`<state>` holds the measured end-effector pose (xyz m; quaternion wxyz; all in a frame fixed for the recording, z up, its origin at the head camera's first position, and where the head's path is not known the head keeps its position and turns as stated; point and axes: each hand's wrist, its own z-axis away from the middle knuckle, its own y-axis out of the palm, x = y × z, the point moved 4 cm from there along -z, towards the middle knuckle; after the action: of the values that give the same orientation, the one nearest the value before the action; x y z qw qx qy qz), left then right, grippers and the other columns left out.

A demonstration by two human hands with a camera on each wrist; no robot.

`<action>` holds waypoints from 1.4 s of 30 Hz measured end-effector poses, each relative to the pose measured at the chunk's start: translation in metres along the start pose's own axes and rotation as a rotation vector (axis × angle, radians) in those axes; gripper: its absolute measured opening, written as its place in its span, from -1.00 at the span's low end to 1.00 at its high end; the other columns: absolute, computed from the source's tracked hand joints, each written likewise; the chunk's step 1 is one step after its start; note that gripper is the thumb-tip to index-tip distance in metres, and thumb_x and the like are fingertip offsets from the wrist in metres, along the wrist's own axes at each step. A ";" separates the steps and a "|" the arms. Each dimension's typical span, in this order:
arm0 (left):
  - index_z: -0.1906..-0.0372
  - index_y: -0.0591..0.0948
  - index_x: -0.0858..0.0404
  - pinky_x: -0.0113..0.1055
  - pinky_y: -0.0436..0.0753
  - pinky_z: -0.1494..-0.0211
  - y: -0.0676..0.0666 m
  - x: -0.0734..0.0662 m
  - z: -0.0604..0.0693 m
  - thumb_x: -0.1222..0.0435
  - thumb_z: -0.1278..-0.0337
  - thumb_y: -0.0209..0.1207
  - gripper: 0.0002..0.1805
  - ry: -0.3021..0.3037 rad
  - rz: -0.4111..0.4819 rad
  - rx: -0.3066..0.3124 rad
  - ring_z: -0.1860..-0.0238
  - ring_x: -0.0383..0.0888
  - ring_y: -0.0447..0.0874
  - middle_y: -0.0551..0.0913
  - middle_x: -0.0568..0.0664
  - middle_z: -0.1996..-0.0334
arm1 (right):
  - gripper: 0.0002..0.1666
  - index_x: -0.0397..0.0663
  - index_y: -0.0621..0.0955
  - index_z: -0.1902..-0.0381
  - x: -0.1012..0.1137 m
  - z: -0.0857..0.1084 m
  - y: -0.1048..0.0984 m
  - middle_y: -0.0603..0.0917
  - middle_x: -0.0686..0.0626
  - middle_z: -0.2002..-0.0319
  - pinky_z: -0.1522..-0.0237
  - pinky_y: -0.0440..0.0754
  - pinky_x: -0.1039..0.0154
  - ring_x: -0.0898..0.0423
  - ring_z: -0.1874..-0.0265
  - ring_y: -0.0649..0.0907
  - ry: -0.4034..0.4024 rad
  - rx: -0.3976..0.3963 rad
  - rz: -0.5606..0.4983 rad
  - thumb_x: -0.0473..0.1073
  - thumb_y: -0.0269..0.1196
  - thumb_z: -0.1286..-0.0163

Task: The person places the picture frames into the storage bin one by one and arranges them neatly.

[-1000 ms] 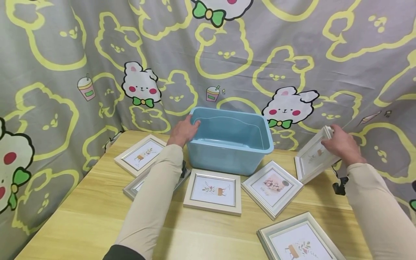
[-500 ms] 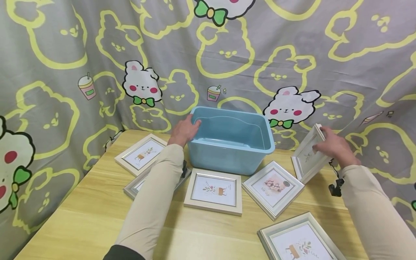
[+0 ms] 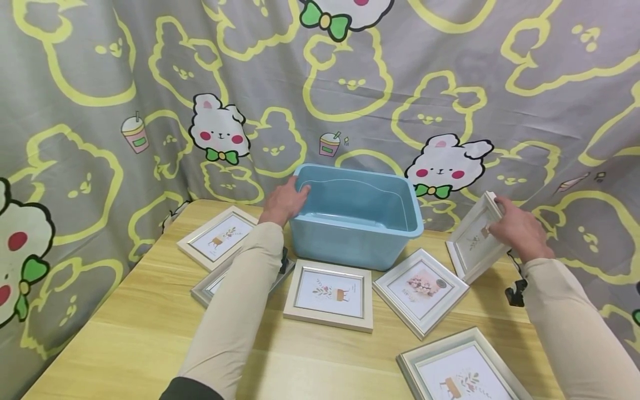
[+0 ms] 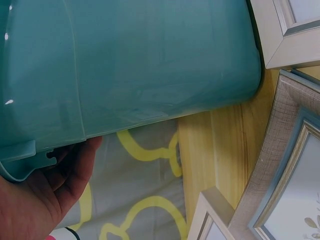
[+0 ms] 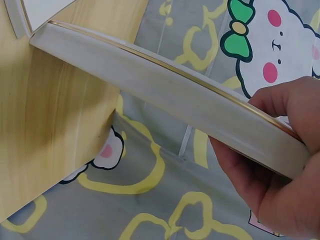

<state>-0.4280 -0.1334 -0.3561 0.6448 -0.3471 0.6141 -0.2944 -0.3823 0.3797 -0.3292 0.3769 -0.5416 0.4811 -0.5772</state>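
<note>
My left hand (image 3: 285, 203) grips the left rim of a blue plastic bin (image 3: 347, 247), thumb inside and fingers outside. In the left wrist view those fingers (image 4: 80, 170) curl beneath the bin's rim. Over on the right, my right hand (image 3: 522, 230) holds a white picture frame (image 3: 474, 238), which stands tilted on its lower edge with a drawing facing left. The right wrist view shows that frame's pale side edge (image 5: 170, 97) between thumb and fingers. The visible interior of the bin holds nothing.
Several picture frames lie flat around the bin: a cream one (image 3: 327, 319), a silver one with a pink print (image 3: 385, 286), one front right (image 3: 417, 369), two at left, partly behind the sleeve. A patterned curtain (image 3: 270, 66) hangs behind the wooden table (image 3: 125, 333).
The white picture frame has moved a little to the left with my right hand, whose thumb has shifted on it. My left hand keeps its place on the bin.
</note>
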 end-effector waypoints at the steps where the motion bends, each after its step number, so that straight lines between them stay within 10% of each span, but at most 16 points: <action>1: -0.53 0.06 -0.02 0.08 0.33 -0.40 0.000 0.000 0.000 -0.25 -0.35 -0.26 -0.24 0.000 -0.001 0.000 -0.40 0.18 0.29 0.30 0.16 -0.43 | 0.04 0.03 -0.01 -0.54 0.000 0.001 0.000 0.42 -0.53 0.04 0.56 0.42 0.00 -0.33 0.31 0.52 -0.001 -0.005 0.001 -0.12 0.20 -0.15; 42: -0.53 0.07 -0.04 0.04 0.37 -0.37 0.000 0.001 0.000 -0.24 -0.33 -0.25 -0.25 0.012 -0.040 -0.013 -0.38 0.16 0.35 0.36 0.18 -0.39 | -0.01 0.21 0.04 -0.54 0.041 0.012 -0.049 0.34 -0.56 -0.19 0.38 0.41 -0.05 -0.41 0.10 0.40 -0.060 -0.142 -0.103 -0.26 0.05 -0.13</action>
<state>-0.4283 -0.1343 -0.3563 0.6328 -0.3616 0.6128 -0.3053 -0.3715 0.3509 -0.2721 0.3214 -0.6081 0.4808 -0.5438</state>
